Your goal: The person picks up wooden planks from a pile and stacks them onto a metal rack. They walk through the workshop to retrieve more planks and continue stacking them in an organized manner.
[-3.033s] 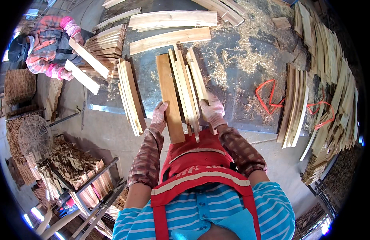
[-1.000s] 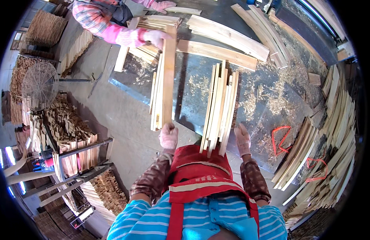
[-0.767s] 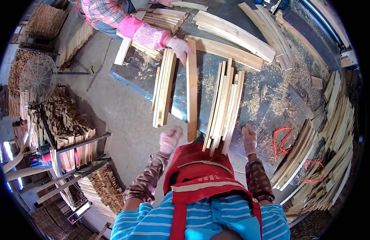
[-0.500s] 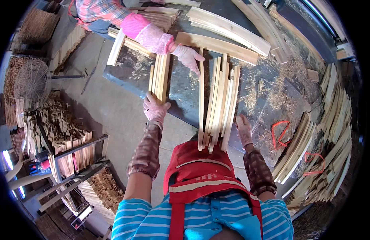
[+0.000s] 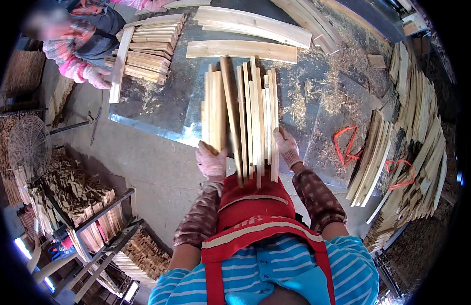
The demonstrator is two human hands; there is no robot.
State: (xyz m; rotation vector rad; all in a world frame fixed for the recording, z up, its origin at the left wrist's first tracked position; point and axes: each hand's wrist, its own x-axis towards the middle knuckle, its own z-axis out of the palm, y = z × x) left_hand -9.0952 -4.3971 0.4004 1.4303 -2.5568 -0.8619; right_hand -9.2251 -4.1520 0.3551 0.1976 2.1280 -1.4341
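A bundle of pale wooden strips lies on the dark worktable, its near end in the grip of my gloved left hand. Just right of it is a second group of long strips, whose near ends overhang the table edge and reach my red apron. Between the two groups a darker strip leans at a slant, smeared by motion. My gloved right hand presses against the outer right side of the second group, fingers bent around its edge and partly hidden.
At the far left a co-worker's gloved hand is beside an upright-lying board and stacked strips. Wide boards lie beyond my strips. Sawdust, red straps and piled strips are to the right.
My left hand has brought its bundle rightward against the other strips. My right hand has moved in to touch their right side. The co-worker's hand has left the strips and withdrawn far left.
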